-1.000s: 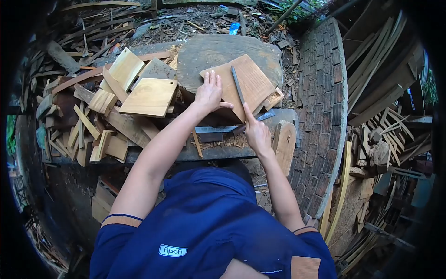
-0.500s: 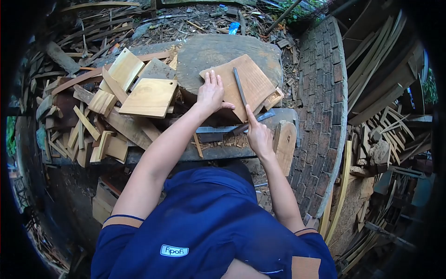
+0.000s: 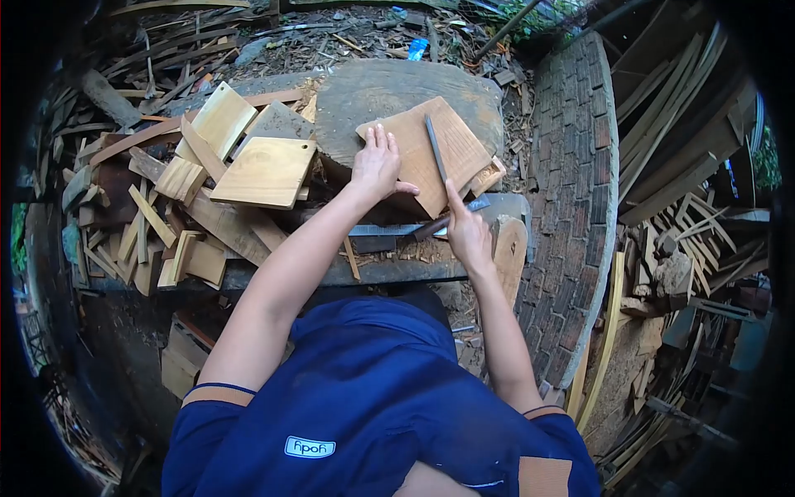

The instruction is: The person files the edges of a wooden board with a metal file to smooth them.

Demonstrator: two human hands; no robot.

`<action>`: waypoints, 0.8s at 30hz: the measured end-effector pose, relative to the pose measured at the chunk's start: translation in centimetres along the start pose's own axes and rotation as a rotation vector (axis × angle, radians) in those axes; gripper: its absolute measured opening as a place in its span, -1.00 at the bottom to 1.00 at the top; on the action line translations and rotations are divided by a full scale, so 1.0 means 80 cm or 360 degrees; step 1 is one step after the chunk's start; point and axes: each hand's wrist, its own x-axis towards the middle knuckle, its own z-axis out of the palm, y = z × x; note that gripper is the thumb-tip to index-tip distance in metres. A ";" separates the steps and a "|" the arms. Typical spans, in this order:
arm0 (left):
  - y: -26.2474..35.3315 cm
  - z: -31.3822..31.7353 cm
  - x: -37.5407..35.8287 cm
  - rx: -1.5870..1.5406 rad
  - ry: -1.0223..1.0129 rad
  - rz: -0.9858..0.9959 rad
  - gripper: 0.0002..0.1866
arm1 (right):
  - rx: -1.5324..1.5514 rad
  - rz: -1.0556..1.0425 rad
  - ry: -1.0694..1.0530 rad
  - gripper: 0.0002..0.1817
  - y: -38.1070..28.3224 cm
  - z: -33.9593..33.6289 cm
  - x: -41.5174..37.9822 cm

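A flat brown wooden board (image 3: 414, 149) lies tilted on a worn wooden block (image 3: 356, 91). On the board's left edge rests my left hand (image 3: 378, 170), fingers spread and thumb out to the right. My right hand (image 3: 469, 234) is wrapped round the handle of a long dark metal file (image 3: 435, 147), its index finger stretched along the tool. The file slants across the board's right part, its far tip toward the back. Below the board, a metal blade-like strip (image 3: 381, 230) and another dark tool (image 3: 432, 228) lie on the bench.
Two light boards with corner holes (image 3: 265, 172) (image 3: 217, 122) lie left among wood offcuts (image 3: 199, 261). A rounded wooden piece (image 3: 509, 248) stands at the bench's right end. Further right are a curved brick surface (image 3: 571, 199) and stacked planks (image 3: 675, 108).
My right hand has moved slightly right and toward my body, and the file has shifted right across the board with it. My left hand has stayed in place.
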 end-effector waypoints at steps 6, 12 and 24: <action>0.004 -0.002 -0.001 0.0036 0.0003 0.0016 0.35 | -0.0004 -0.0004 0.0199 -0.41 0.021 0.020 0.058; 0.002 0.000 -0.001 -0.0015 0.0039 0.0009 0.36 | 0.0049 0.0009 0.0008 -0.36 0.014 0.015 0.017; 0.001 0.003 -0.005 0.0006 0.0088 0.0012 0.35 | 0.0006 0.0076 -0.0019 -0.42 0.006 0.002 0.024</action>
